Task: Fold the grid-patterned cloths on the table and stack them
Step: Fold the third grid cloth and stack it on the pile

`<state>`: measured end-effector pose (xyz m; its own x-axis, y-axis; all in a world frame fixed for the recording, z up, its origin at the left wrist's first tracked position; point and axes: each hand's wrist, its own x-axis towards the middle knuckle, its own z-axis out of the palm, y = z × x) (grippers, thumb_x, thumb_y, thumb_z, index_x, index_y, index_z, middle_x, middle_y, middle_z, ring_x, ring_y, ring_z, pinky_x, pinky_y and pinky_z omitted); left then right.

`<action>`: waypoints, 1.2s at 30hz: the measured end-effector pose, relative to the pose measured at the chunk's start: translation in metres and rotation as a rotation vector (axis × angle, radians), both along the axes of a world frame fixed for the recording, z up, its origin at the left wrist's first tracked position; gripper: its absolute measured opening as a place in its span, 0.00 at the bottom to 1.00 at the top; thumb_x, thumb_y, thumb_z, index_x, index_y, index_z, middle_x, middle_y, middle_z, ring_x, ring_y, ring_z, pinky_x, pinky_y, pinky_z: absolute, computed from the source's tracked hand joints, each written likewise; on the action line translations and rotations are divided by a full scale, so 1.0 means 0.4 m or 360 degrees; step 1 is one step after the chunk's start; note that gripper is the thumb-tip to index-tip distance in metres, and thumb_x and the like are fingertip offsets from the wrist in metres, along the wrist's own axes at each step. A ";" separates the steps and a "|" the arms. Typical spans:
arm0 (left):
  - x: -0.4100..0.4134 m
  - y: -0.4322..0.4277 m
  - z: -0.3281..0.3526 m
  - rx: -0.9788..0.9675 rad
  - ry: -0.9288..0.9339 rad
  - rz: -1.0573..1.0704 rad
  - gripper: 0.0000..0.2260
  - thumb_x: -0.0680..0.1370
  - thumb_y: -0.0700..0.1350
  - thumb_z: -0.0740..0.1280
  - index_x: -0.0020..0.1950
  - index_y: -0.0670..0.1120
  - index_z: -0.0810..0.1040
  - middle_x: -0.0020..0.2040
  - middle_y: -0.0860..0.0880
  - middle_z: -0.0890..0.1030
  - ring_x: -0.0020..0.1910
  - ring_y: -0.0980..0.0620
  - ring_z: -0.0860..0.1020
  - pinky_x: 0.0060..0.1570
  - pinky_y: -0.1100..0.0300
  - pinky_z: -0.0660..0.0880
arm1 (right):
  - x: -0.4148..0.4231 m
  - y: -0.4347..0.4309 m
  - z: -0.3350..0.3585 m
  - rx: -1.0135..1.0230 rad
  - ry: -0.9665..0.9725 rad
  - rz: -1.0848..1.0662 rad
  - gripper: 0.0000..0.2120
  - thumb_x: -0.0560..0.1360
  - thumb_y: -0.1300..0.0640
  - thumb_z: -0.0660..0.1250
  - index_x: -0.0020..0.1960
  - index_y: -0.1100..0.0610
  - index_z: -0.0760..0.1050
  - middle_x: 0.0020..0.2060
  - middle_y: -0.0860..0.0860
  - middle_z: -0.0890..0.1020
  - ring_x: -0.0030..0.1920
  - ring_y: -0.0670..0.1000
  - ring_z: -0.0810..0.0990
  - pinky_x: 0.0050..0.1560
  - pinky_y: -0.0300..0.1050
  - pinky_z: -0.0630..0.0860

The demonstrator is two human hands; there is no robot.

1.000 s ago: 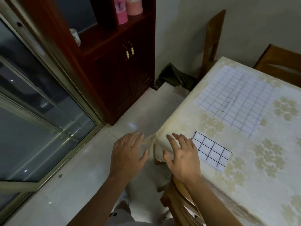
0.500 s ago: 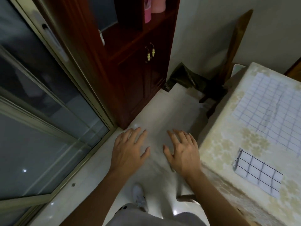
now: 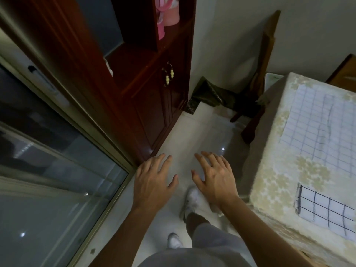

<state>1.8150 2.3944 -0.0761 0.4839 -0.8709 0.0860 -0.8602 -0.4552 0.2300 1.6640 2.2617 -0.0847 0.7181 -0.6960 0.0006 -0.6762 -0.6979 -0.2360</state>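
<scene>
My left hand (image 3: 154, 182) and right hand (image 3: 215, 180) hover spread and empty beside the cream floral surface (image 3: 273, 170); on it the large fine-grid white cloth (image 3: 317, 130) lies unfolded, the small bold-grid white cloth (image 3: 325, 214) seemingly folded. Next I'd reach right for the large one's edge

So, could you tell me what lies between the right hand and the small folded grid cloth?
The head view shows only bare floral tablecloth, draped over the corner, between the right hand and the small folded grid cloth.
</scene>
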 end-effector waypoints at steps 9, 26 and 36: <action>0.171 -0.297 -0.019 0.0082 -0.0055 -0.0129 0.25 0.76 0.57 0.63 0.70 0.48 0.75 0.67 0.47 0.77 0.64 0.45 0.75 0.59 0.47 0.75 | 0.157 -0.251 -0.054 0.0068 -0.0033 -0.0085 0.27 0.80 0.38 0.56 0.75 0.49 0.67 0.71 0.51 0.73 0.72 0.54 0.70 0.74 0.54 0.60; 0.317 -1.029 0.017 0.0143 -0.0045 -0.0541 0.25 0.77 0.57 0.65 0.71 0.48 0.73 0.69 0.48 0.75 0.67 0.47 0.73 0.64 0.48 0.72 | 0.246 -0.872 -0.043 0.0065 -0.0097 -0.0509 0.26 0.79 0.38 0.55 0.72 0.49 0.70 0.67 0.51 0.77 0.68 0.53 0.74 0.72 0.53 0.64; 0.334 -1.456 -0.032 0.0164 0.0006 -0.0962 0.26 0.77 0.59 0.59 0.72 0.49 0.72 0.70 0.48 0.75 0.68 0.48 0.73 0.64 0.49 0.72 | 0.233 -1.158 -0.063 0.0110 -0.0100 -0.0927 0.25 0.78 0.40 0.60 0.71 0.50 0.72 0.67 0.51 0.77 0.69 0.54 0.73 0.72 0.57 0.67</action>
<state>1.9484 1.8119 -0.0888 -0.0984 -0.9950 -0.0141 -0.9724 0.0931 0.2140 1.7573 1.7985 -0.1099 0.2175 -0.9756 -0.0287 -0.9267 -0.1972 -0.3199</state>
